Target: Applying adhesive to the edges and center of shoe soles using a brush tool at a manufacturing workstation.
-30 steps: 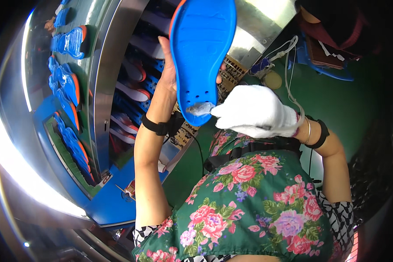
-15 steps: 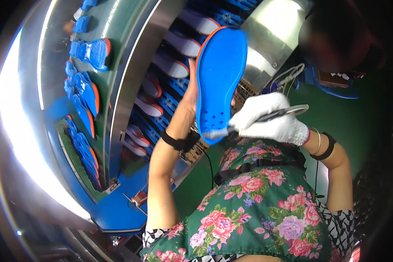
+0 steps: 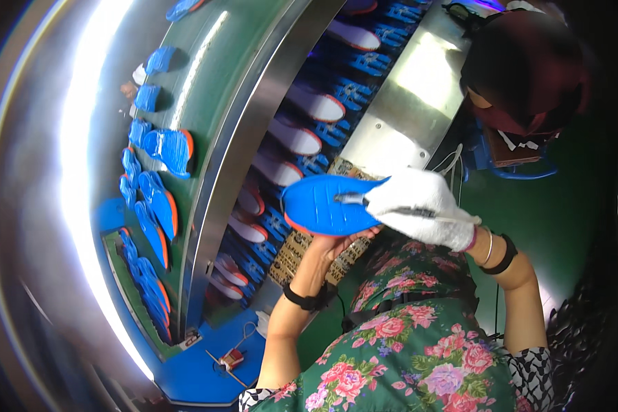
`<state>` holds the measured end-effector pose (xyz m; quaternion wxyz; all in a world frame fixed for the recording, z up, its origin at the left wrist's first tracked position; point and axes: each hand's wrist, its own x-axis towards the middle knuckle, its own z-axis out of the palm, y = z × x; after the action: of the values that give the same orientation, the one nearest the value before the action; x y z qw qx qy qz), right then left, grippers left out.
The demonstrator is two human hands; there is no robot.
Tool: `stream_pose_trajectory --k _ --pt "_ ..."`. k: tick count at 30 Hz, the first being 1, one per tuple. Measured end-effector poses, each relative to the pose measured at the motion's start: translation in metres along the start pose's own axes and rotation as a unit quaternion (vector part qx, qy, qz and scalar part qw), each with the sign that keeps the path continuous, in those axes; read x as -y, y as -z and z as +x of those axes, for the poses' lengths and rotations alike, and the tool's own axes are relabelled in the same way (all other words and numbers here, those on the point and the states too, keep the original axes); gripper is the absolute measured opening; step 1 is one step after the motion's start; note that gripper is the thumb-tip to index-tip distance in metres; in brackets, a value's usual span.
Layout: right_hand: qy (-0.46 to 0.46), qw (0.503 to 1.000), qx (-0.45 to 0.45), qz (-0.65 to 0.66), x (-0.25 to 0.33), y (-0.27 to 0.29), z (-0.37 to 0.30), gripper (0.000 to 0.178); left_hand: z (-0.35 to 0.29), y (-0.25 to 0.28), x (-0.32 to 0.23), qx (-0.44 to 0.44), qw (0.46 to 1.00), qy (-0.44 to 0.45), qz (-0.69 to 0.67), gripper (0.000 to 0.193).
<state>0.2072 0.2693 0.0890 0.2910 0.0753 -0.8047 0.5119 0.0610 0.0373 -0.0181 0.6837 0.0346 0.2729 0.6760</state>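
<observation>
Hands [image 3: 419, 206] apparently grip blue sole [image 3: 326, 206].

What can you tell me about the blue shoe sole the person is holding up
The blue shoe sole is a flat, foot-shaped piece that looks like rubber or foam, with a grooved tread face turned toward the camera and a thin orange edge along its lower rim. It lies roughly level, toe end pointing left, raised in front of the steel machine. The bare left hand supports it from below, and the white-gloved right hand rests on its right end, pressing a slim metal tool onto the tread.
</observation>
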Motion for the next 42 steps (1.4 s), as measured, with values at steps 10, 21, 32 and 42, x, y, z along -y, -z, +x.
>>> stream_pose_trajectory --k 10,21,32,42 --pt "0.027 0.993 -0.095 -0.063 0.021 -0.010 -0.013 0.021 0.001 -0.024 0.028 0.024 0.950 -0.162 -0.265 0.102" --pt "0.061 0.989 -0.091 -0.096 0.023 0.009 0.026 0.028 0.021 -0.065 0.041 -0.124 0.977 -0.150 -0.086 0.103" --pt "0.102 0.980 -0.067 -0.157 0.030 -0.004 0.031 0.029 0.021 -0.045 0.052 -0.102 0.981 -0.155 -0.055 0.098" --pt "0.066 0.984 -0.105 -0.125 0.030 -0.010 0.024 0.025 0.034 -0.050 0.044 -0.106 0.978 -0.172 -0.059 0.100"
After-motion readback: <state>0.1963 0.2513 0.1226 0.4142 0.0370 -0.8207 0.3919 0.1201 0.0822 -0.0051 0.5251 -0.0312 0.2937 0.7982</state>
